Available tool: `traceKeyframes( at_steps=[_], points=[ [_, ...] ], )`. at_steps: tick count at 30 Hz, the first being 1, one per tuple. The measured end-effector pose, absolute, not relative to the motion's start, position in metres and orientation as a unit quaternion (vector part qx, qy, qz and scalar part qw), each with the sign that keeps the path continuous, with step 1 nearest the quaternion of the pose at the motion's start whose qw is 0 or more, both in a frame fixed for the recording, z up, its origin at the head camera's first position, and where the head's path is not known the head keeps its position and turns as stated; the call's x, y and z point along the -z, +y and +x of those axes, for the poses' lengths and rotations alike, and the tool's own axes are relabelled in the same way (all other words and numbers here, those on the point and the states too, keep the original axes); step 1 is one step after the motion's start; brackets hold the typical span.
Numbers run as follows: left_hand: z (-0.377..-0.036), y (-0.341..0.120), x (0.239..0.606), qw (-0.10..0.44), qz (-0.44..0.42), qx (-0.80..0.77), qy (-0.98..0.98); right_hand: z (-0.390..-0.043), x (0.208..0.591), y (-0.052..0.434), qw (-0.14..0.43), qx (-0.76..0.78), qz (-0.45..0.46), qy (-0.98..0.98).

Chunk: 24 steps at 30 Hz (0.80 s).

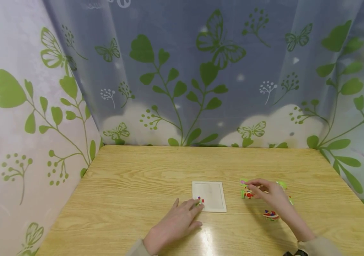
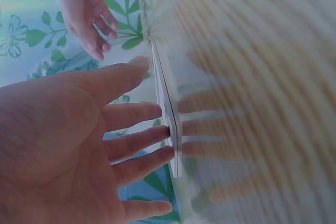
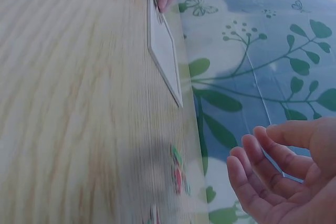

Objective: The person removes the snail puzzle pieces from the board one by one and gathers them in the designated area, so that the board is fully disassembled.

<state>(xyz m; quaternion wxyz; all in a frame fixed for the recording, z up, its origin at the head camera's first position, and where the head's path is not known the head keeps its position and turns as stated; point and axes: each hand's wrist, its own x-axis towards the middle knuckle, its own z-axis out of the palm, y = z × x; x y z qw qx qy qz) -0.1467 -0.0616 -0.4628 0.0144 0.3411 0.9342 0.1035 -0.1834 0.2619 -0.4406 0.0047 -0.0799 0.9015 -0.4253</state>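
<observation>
A white square board (image 1: 213, 195) with a thin raised rim lies on the table. My left hand (image 1: 177, 217) reaches in from the board's left, palm down, its fingertips at the board's left edge. Beside those fingertips, on the board, sits a small red, purple and green piece (image 1: 201, 201). My right hand (image 1: 272, 195) hovers over a group of small coloured pieces (image 1: 249, 195), fingers loosely bent. In the right wrist view the right hand (image 3: 286, 166) shows nothing between its fingers. A pink and green piece (image 1: 243, 182) appears close by its fingertips in the head view.
A red, white and blue piece (image 1: 270, 215) lies under the right forearm, and a green piece (image 1: 282, 184) lies behind that hand. Leaf-printed curtains (image 1: 175, 89) rise along the back and both sides of the wooden table (image 1: 130, 177).
</observation>
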Motion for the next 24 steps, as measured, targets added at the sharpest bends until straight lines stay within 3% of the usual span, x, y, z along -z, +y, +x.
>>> traceKeyframes(
  at_steps=[24],
  points=[
    [-0.141, -0.078, 0.459, 0.029, 0.328, -0.077, 0.941, -0.211, 0.460, 0.177, 0.069, 0.480, -0.170, 0.858]
  ],
)
